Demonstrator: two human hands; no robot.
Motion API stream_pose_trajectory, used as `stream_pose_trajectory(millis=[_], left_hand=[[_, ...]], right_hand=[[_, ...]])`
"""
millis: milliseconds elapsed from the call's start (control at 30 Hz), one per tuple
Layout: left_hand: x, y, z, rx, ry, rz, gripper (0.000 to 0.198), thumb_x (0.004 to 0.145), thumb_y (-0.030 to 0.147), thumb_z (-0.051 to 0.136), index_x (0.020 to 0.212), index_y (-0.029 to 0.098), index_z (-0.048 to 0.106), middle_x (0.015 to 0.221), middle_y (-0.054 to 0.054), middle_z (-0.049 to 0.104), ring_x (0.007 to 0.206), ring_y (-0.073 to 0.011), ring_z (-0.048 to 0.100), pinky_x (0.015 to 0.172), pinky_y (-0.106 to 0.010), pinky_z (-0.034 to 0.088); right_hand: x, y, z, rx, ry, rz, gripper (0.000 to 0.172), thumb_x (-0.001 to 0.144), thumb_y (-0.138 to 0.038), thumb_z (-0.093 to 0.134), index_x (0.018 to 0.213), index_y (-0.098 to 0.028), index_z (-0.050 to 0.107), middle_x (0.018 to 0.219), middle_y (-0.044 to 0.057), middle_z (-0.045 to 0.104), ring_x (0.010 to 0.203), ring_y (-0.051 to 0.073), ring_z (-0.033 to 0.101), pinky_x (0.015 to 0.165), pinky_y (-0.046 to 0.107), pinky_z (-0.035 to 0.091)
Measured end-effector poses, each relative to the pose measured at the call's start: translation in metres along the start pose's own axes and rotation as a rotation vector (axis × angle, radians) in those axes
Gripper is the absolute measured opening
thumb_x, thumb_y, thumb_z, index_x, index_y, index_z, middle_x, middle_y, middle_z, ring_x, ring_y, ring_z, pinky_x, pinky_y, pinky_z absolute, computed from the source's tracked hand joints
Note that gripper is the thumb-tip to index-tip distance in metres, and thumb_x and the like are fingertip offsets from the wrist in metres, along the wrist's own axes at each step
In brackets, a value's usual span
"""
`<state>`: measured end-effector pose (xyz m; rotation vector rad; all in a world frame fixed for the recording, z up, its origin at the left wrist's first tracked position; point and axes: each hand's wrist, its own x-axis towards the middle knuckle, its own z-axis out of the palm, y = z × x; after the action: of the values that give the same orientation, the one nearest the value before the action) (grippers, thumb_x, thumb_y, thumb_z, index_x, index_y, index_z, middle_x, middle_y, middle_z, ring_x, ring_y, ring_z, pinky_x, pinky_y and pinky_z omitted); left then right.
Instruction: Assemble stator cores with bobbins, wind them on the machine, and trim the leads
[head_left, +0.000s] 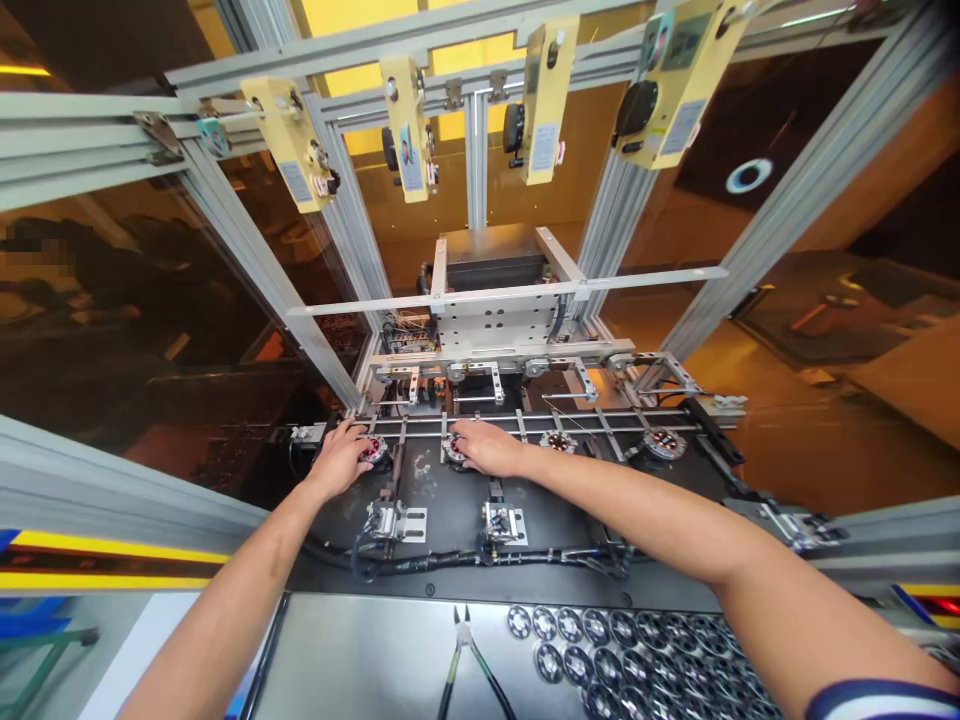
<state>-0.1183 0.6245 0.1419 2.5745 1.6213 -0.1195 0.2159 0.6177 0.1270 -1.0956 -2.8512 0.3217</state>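
My left hand (341, 462) is at the leftmost station of the black machine bed, its fingers closed round the edge of a motor stator (374, 450) with red showing in its middle. At the station to the right, my right hand (484, 448) reaches in from the right with bent fingers on a second motor stator (454, 450). That hand hides part of it. Two more round stators with copper windings sit further along the row, one beyond my right forearm (557, 441) and one at the right end (664, 443).
Wire cutters (463, 635) lie on the metal tray (345, 650) in front. Many round spoked motor parts (596, 627) fill the tray's right side. Metal brackets (506, 522) and a black cable bundle (465, 562) cross the bed. Yellow spring balancers (550, 100) hang above.
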Motion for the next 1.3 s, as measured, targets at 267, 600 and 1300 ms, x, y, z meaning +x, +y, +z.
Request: stream_pose_trajectory(millis=[267,600,1300], left_hand=[[0.013,-0.017,0.004,-0.022,-0.101,0.022,0.034,0.090,0.033,0.065,0.121,0.018,0.062,0.143,-0.011,0.052,0.133,-0.0315,0.046,0.109,-0.058,0.039],[0.023,-0.020,-0.012,-0.041,-0.176,0.086,0.030,0.090,0.034,0.066,0.115,0.017,0.065,0.138,-0.011,0.057,0.131,-0.0299,0.050,0.110,-0.058,0.038],[-0.157,0.039,-0.008,-0.502,0.515,-0.100,0.031,0.087,0.051,0.063,0.089,0.021,0.072,0.124,-0.010,0.068,0.110,-0.0248,0.067,0.097,-0.038,0.054]], right_hand=[[0.002,-0.001,0.004,0.212,0.036,0.053,0.033,0.095,-0.033,0.062,0.125,-0.017,0.060,0.133,0.011,0.058,0.119,0.026,0.059,0.100,0.050,0.051],[-0.001,-0.009,-0.027,0.759,0.139,0.143,0.033,0.097,-0.035,0.060,0.124,-0.017,0.059,0.127,0.010,0.061,0.107,0.022,0.064,0.091,0.043,0.056],[-0.160,-0.172,0.066,0.853,-0.021,-0.014,0.015,0.085,-0.026,0.070,0.095,-0.016,0.066,0.115,0.009,0.065,0.096,0.017,0.068,0.082,0.026,0.057]])
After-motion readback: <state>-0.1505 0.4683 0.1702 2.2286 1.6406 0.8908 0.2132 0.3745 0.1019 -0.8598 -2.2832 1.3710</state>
